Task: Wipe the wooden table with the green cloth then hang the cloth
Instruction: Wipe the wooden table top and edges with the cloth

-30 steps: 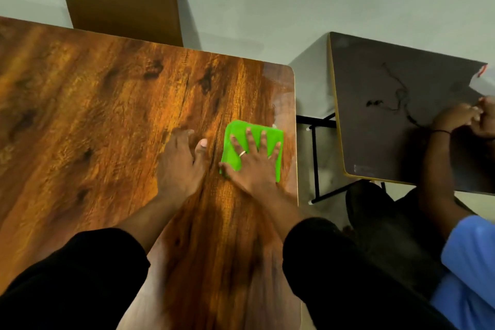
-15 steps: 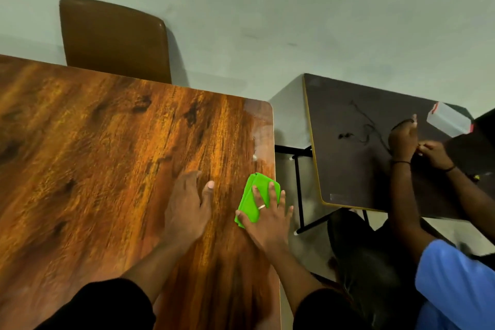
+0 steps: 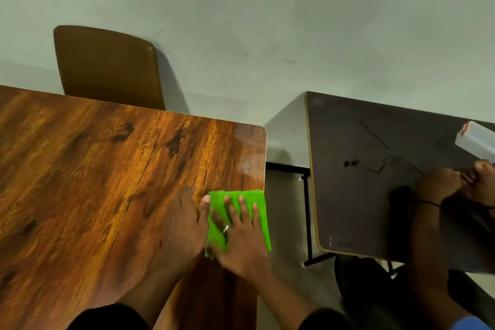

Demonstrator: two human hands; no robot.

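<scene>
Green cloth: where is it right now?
Head view: the flat green cloth lies at the wooden table's right edge, slightly overhanging it, pressed under the right hand, with the left hand alongside.

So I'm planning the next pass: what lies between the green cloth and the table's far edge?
Nothing: in the head view, bare wooden table runs from the green cloth to the far edge.

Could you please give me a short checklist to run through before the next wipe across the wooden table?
1. Right hand flat on the green cloth: ok.
2. Cloth fully on the wooden table: not ok, its right edge overhangs the table's side.
3. Left hand bracing on the bare wood: ok.
4. Surface to the left free of objects: ok.
5. Place to hang the cloth in view: cannot tell.
</scene>
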